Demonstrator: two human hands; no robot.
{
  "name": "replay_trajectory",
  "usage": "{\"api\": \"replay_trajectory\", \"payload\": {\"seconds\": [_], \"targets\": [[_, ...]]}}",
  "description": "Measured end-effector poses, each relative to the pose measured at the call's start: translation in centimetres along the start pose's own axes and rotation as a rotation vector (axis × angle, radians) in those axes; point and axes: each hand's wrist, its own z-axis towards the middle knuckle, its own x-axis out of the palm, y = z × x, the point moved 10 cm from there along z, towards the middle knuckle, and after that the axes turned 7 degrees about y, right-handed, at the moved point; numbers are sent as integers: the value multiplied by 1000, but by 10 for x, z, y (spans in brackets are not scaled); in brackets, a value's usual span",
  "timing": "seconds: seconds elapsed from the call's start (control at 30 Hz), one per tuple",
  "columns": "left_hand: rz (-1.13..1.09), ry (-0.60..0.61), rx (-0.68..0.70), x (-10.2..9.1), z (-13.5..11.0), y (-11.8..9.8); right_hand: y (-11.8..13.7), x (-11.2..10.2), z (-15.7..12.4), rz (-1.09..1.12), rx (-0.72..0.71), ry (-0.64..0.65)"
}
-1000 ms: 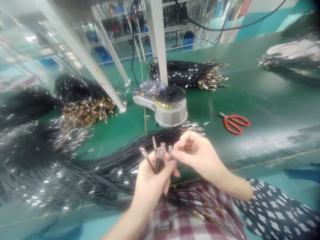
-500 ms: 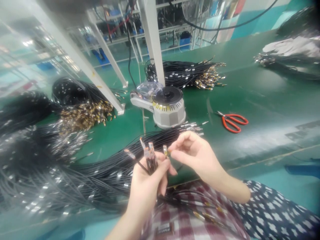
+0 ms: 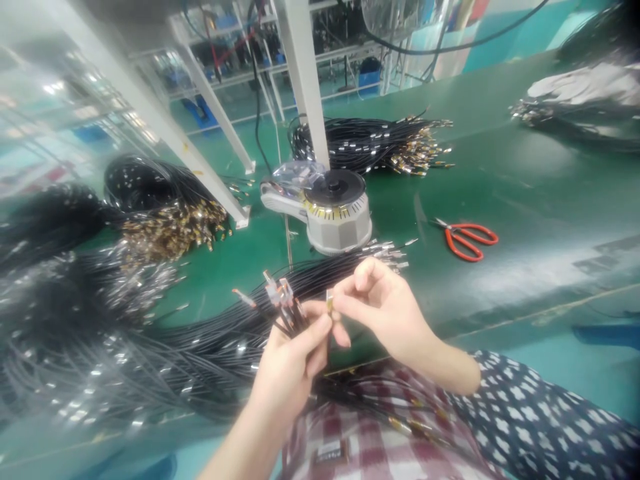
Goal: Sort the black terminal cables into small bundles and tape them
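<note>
My left hand [image 3: 287, 363] is closed around several black cables [image 3: 287, 310], whose silvery ends with orange tips stick up above the fist. Between its thumb and forefinger stands one more cable end [image 3: 329, 301], silver at the top with a yellow wrap below. My right hand [image 3: 387, 303] pinches at the side of that end with thumb and forefinger. The fingertips cover whatever small piece may be between them. Behind both hands lies a long bundle of black cables [image 3: 215, 327] with silvery ends at the right.
A round white tape dispenser [image 3: 340, 223] with yellow strips stands beyond my hands on the green table [image 3: 500, 187]. Red-handled pliers [image 3: 470, 240] lie to the right. More cable bundles [image 3: 370, 147] lie at the back and left, around white metal posts [image 3: 313, 100].
The cables in my left hand have shifted and tilted leftward. My right fingertips have closed in on the yellow-wrapped cable end, with both hands a little further left.
</note>
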Motion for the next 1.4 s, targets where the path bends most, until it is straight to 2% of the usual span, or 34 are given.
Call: {"api": "replay_trajectory", "payload": {"seconds": [0.27, 0.47, 0.63, 0.73, 0.9, 1.07, 1.17, 1.23, 1.33, 1.4], "targets": [[44, -66, 26, 0, -2, -4, 10, -3, -7, -75, -42, -71], [90, 1, 44, 3, -2, -7, 5, 1, 0, -52, 111, 31], [-39, 143, -72, 4, 2, 8, -8, 11, 8, 144, 171, 170], [-45, 180, -89, 5, 4, 9, -12, 6, 12, 154, 203, 254], [-10, 164, -23, 10, 8, 1, 12, -23, 18, -74, 140, 213], [41, 142, 15, 13, 12, -3, 36, -11, 16, -444, 130, 289], [45, 71, 30, 7, 10, -4, 37, -7, 14, -657, 142, 317], [23, 27, 33, 4, 9, -4, 25, 1, 4, -789, 169, 449], [4, -22, 42, -1, 8, -5, -15, 21, -35, -920, 249, 845], [3, -46, 54, -3, 7, -6, -38, 24, -61, -982, 328, 1002]]}}
